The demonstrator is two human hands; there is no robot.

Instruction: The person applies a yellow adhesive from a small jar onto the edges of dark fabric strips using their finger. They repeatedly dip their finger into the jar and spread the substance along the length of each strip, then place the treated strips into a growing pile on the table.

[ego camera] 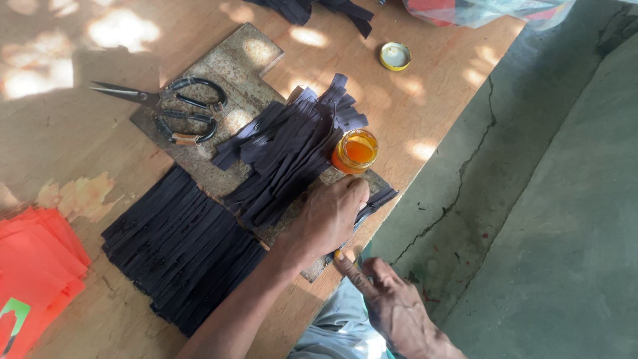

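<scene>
Left hand (pixel 329 216) presses flat, fingers spread, on the dark strips (pixel 286 156) beside the open glue jar (pixel 355 151), right hand (pixel 392 302) empty, glue-tipped forefinger extended toward the nearest strip's end.

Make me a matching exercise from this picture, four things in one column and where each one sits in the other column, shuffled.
Things:
1. large metal scissors with dark handles
2. small glass jar of orange glue
3. round yellow lid
4. stack of orange sheets

Places:
A. at the left edge of the wooden table
B. alone on bare wood near the table's far edge
C. just beyond the left hand, beside the dark strips
D. handles on the worn board, blades pointing left

Pairs: 1-D, 2-C, 3-B, 4-A
</scene>
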